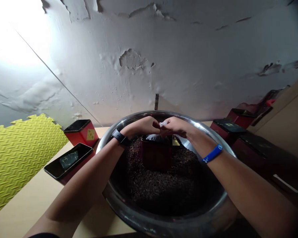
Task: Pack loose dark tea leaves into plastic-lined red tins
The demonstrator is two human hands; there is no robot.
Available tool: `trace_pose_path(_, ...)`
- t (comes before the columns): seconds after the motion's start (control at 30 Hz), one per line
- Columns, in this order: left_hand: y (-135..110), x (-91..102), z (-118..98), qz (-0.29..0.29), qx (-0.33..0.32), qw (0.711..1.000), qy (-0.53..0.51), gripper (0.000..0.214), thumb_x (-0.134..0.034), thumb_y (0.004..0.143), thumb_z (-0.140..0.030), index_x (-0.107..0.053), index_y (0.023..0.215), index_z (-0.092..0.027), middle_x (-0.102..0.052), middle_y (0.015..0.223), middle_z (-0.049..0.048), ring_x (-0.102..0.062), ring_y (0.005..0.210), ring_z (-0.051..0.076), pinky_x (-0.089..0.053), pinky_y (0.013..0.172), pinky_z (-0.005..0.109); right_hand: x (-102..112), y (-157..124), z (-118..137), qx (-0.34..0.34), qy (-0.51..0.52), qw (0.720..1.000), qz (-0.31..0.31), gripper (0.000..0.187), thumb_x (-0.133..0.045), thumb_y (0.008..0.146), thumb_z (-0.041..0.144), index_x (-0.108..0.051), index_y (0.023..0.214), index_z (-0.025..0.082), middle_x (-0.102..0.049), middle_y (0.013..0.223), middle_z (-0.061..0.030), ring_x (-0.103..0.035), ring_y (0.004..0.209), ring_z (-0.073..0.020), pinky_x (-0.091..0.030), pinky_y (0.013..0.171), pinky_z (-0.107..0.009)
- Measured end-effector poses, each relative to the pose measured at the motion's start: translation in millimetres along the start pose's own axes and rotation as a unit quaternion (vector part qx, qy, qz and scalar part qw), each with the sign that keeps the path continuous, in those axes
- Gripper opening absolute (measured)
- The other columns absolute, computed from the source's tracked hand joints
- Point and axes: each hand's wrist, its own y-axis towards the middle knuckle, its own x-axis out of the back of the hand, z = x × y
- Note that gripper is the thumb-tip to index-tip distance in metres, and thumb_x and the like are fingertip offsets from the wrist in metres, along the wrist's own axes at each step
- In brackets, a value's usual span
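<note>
The left hand (141, 127), with a black watch (120, 138) on its wrist, is curled closed, its fingertips hidden behind the right hand (176, 127), which wears a blue wristband (213, 153). The right hand is pinching the gathered neck of a clear plastic bag (154, 138), and a small white twist of it pokes out between the two hands. The view is poor here, so whether the left hand has hold of the bag too is hard to say.

The bag comes out of the top of a dark red square tin (156, 155), which stands upright in the middle of a wide steel bowl (129, 221), sunk among dark loose leaves (164, 188) that look like tea. The bag will be soft, thin and slippery, so the gathered neck gives the surest pinch. The tin should be stiff and light enough for one hand, though it will feel heavier if filled, and its straight walls are the place to grip it.

The bowl sits at the near edge of the pale counter (32, 205). Toward the counter's left side stand a red tin with a black lid (81, 133) and a black lid (68, 161) lying flat on another red tin. More red tins (227, 130) line the right side. A yellow foam mat (20, 155) lies beyond the left edge, under a peeling white wall (129, 59).
</note>
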Motion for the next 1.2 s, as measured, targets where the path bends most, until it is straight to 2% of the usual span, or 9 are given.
trace_pose_path(0.17,3,-12.9,1,-0.085,0.016,0.995,0.039,0.032,-0.059,0.067,-0.043,-0.061,0.065,-0.012,-0.050,0.058,0.0024,-0.040,0.055,0.010,-0.026,0.052,0.026,19,-7,6,0.010,0.026,0.997,0.074,0.018,-0.062,0.074,0.032,-0.064,0.074,0.014,-0.066,0.083,-0.0079,-0.061,0.076,-0.0126,-0.051,0.071,-0.022)
trace_pose_path(0.27,7,-21.5,4,-0.087,0.027,0.996,0.015,0.025,-0.060,0.066,-0.037,-0.061,0.070,-0.012,-0.055,0.062,0.0039,-0.044,0.057,0.012,-0.027,0.052,0.027,40,-2,1,-0.008,-0.025,0.994,0.107,0.028,-0.061,0.075,0.039,-0.066,0.087,0.014,-0.067,0.093,-0.0103,-0.062,0.081,-0.0142,-0.051,0.071,-0.023)
trace_pose_path(0.43,10,-23.1,12,-0.096,0.022,0.995,-0.001,0.016,-0.057,0.063,-0.025,-0.060,0.074,-0.014,-0.055,0.063,0.0022,-0.042,0.057,0.011,-0.025,0.051,0.026,63,25,-48,-0.071,-0.256,0.964,-0.009,0.023,-0.061,0.071,0.036,-0.065,0.076,0.014,-0.065,0.073,-0.0062,-0.057,0.059,-0.0096,-0.046,0.053,-0.019)
trace_pose_path(0.53,11,-19.4,16,-0.066,0.012,0.998,-0.022,0.018,-0.056,0.062,-0.026,-0.061,0.076,-0.014,-0.055,0.064,0.0016,-0.041,0.058,0.010,-0.026,0.051,0.026,49,38,-85,-0.103,-0.310,0.944,0.030,0.020,-0.076,0.046,0.018,-0.062,0.060,0.015,-0.059,0.055,0.0000,-0.053,0.052,-0.0111,-0.041,0.048,-0.020)
trace_pose_path(0.63,11,-15.7,18,-0.037,0.004,0.999,-0.037,0.025,-0.056,0.063,-0.028,-0.063,0.082,-0.013,-0.058,0.069,0.0018,-0.045,0.061,0.011,-0.028,0.052,0.025,29,45,-105,-0.081,-0.341,0.936,0.017,0.021,-0.072,0.041,0.006,-0.055,0.047,0.016,-0.055,0.050,0.0000,-0.054,0.059,-0.0144,-0.038,0.051,-0.021)
trace_pose_path(0.73,10,-13.2,16,-0.033,0.004,0.999,-0.036,0.028,-0.057,0.063,-0.029,-0.063,0.085,-0.013,-0.059,0.072,0.0021,-0.047,0.063,0.011,-0.030,0.053,0.024,26,51,-104,-0.044,-0.347,0.936,-0.032,0.018,-0.068,0.048,0.006,-0.054,0.050,0.016,-0.057,0.057,-0.0026,-0.053,0.064,-0.0155,-0.036,0.054,-0.022)
trace_pose_path(0.97,8,-10.3,15,-0.019,0.000,0.999,-0.050,0.032,-0.058,0.064,-0.030,-0.062,0.091,-0.012,-0.062,0.078,0.0047,-0.052,0.066,0.013,-0.034,0.054,0.024,62,60,-89,-0.027,-0.280,0.939,-0.200,0.029,-0.051,0.076,0.029,-0.055,0.103,0.018,-0.062,0.089,-0.0062,-0.052,0.066,-0.0128,-0.038,0.052,-0.020)
trace_pose_path(1.1,10,-10.2,21,-0.017,0.012,0.996,-0.084,0.039,-0.058,0.067,-0.030,-0.058,0.101,-0.012,-0.064,0.086,0.0073,-0.055,0.069,0.013,-0.038,0.057,0.023,71,60,-94,-0.066,-0.242,0.933,-0.260,0.027,-0.046,0.079,0.030,-0.058,0.096,0.013,-0.061,0.083,-0.0113,-0.052,0.060,-0.0160,-0.037,0.048,-0.024)
trace_pose_path(1.2,10,-10.4,22,0.009,0.025,0.995,-0.099,0.030,-0.053,0.071,-0.027,-0.061,0.095,-0.011,-0.065,0.082,0.0081,-0.055,0.066,0.013,-0.039,0.057,0.024,74,57,-88,-0.057,-0.214,0.947,-0.232,0.022,-0.052,0.075,0.030,-0.061,0.088,0.014,-0.059,0.067,-0.0088,-0.051,0.054,-0.0180,-0.038,0.047,-0.027)
